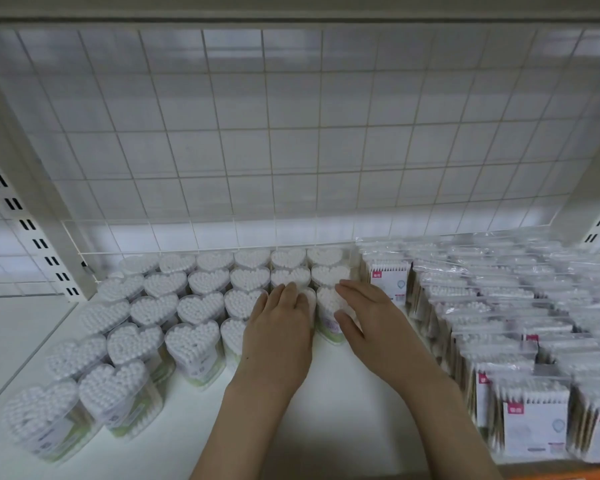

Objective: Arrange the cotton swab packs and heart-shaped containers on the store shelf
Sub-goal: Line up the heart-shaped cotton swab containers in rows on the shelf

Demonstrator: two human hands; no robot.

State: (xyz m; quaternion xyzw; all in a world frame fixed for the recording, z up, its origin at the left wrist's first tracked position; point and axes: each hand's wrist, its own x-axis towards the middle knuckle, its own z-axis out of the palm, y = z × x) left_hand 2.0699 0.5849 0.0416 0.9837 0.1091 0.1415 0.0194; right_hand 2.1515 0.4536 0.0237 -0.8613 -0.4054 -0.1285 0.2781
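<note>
On the white shelf, both hands touch clear heart-shaped containers.

1. Clear plastic heart-shaped containers – packed with white swab tips, pale green labels low on the fronts.
2. Clear flat cotton swab packs – white tips, tan sticks, white cards with red corner tags.
3. White wire grid back panel – square pattern.
4. White shelf board.
</note>
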